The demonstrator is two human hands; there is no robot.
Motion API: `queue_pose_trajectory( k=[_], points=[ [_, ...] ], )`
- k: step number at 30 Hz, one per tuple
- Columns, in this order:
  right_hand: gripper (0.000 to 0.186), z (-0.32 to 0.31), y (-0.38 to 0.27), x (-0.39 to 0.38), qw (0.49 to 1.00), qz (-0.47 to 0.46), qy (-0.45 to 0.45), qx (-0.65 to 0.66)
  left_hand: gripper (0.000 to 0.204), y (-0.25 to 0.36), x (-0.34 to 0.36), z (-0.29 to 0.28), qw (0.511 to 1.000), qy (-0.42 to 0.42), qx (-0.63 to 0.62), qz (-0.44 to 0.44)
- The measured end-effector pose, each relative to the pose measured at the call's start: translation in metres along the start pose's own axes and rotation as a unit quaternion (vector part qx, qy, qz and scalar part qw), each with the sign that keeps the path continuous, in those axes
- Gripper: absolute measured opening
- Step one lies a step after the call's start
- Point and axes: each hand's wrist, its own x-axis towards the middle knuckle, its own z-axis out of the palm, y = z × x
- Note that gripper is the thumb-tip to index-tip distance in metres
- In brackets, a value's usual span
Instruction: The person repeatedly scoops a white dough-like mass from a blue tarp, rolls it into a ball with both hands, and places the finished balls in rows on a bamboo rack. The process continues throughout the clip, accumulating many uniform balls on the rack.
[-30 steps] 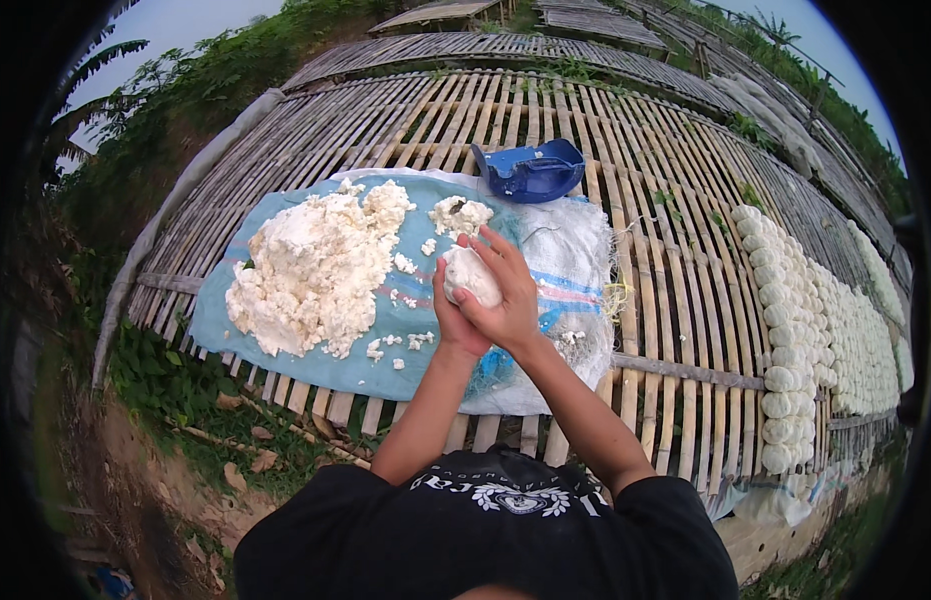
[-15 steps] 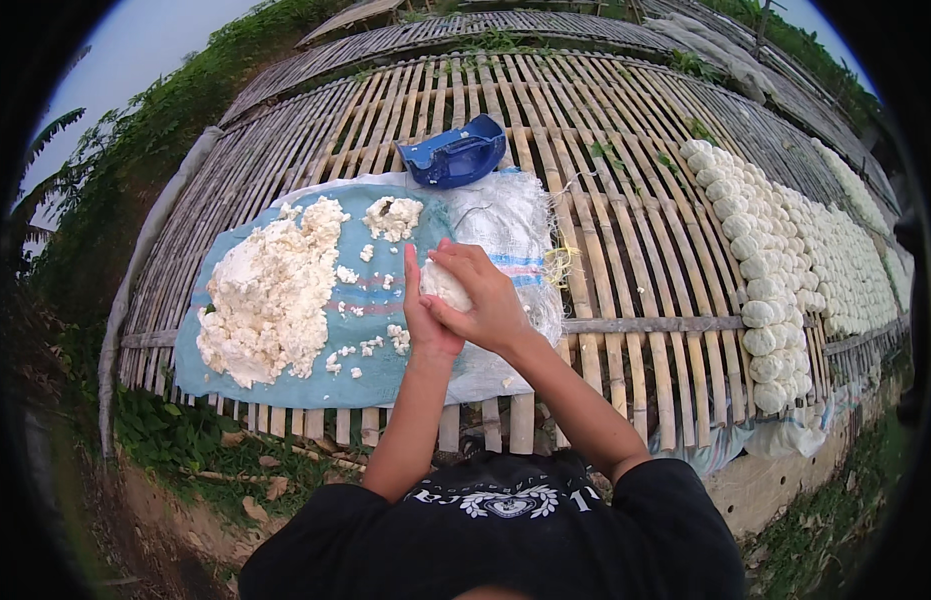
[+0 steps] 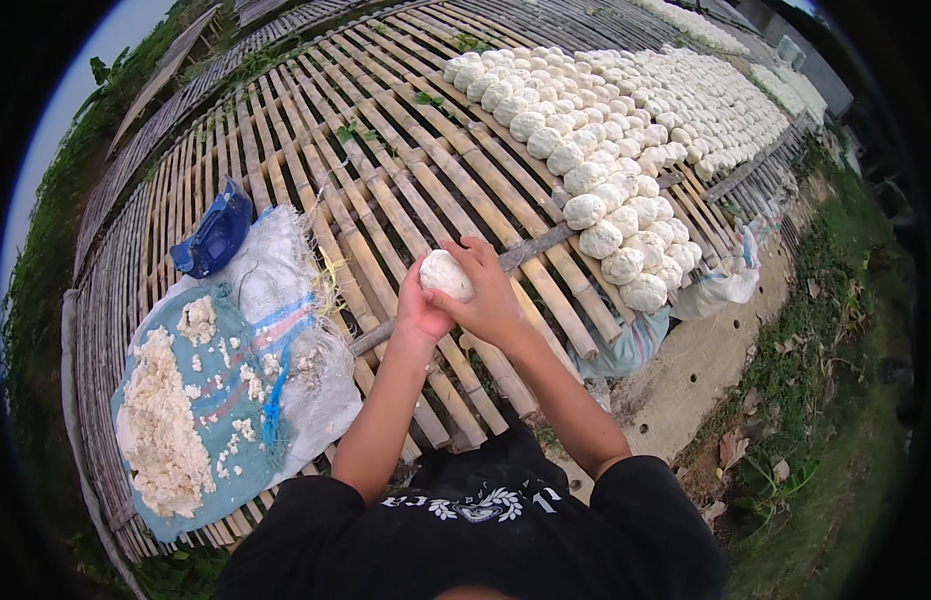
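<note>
A rounded white ball of crumbly dough-like stuff (image 3: 446,276) is cupped between my two hands, above the bamboo slats. My left hand (image 3: 421,308) supports it from the left and below. The fingers of my right hand (image 3: 482,296) curve over its right side. To the left, a heap of loose white crumbly material (image 3: 163,420) lies on a blue-green woven sack (image 3: 210,440), with small lumps scattered beside it. Many similar white balls (image 3: 585,178) sit in packed rows on the slats at the right.
A broken blue plastic container (image 3: 215,232) stands at the top of a white woven sack (image 3: 310,400). The slatted bamboo platform (image 3: 385,190) stretches far back. Beyond its right edge lie a concrete ledge (image 3: 675,385) and grass (image 3: 815,450). Sacks (image 3: 720,285) hang under the ball rows.
My view and body have turned right, so the heap and blue container now sit further left. The hands, still around the ball, have moved from over the sacks to over bare slats.
</note>
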Motion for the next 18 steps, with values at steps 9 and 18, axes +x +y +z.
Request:
queue_pose_trajectory(
  k=[9,18],
  points=[
    [0.069,-0.159,0.172,0.109,0.989,0.063,-0.116,-0.064,0.048,-0.090,0.208,0.091,0.990,0.016,0.113,-0.085],
    [0.060,-0.197,0.231,0.187,0.960,0.077,-0.184,-0.198,0.042,-0.130,0.342,0.104,0.890,0.029,0.396,0.225]
  ],
)
